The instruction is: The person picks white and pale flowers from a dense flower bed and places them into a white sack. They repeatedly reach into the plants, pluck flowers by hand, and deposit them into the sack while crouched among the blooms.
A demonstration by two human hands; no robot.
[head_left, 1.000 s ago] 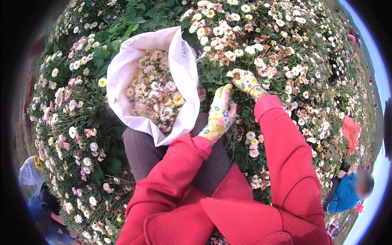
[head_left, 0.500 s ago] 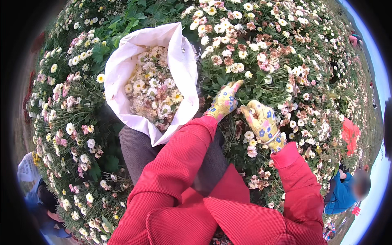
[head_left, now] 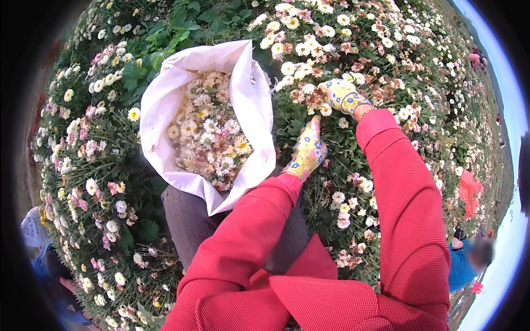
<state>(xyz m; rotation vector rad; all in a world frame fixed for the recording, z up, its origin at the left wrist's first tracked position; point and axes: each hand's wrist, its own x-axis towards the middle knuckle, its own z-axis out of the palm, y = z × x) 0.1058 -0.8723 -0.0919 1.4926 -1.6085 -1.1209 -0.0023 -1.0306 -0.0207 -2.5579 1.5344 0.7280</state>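
Note:
Both my hands wear yellow gloves printed with blue and pink flowers. My left hand (head_left: 307,151) is closed, its thumb pointing up toward the leaves, just right of the sack; whatever lies in its fingers is hidden. Farther out, my right hand (head_left: 343,96) curls over a cluster of faded pinkish-brown blossoms (head_left: 311,98), its fingertips partly out of sight. A white woven sack (head_left: 253,118) with a rolled rim rests against my leg, holding picked flower heads (head_left: 212,129) in white, pink, yellow and brown.
Dense chrysanthemum bushes (head_left: 99,182) surround me, with white and pinkish blooms. Broad green leaves (head_left: 171,27) grow beyond the sack. A red cloth or bag (head_left: 470,193) lies among the plants at right. One person in blue (head_left: 462,267) is at the lower right, another (head_left: 41,243) at the lower left.
My right hand has moved up and away from me, from beside the left hand to the blossoms farther out. My left hand has shifted slightly nearer, its fingers pointing more upward.

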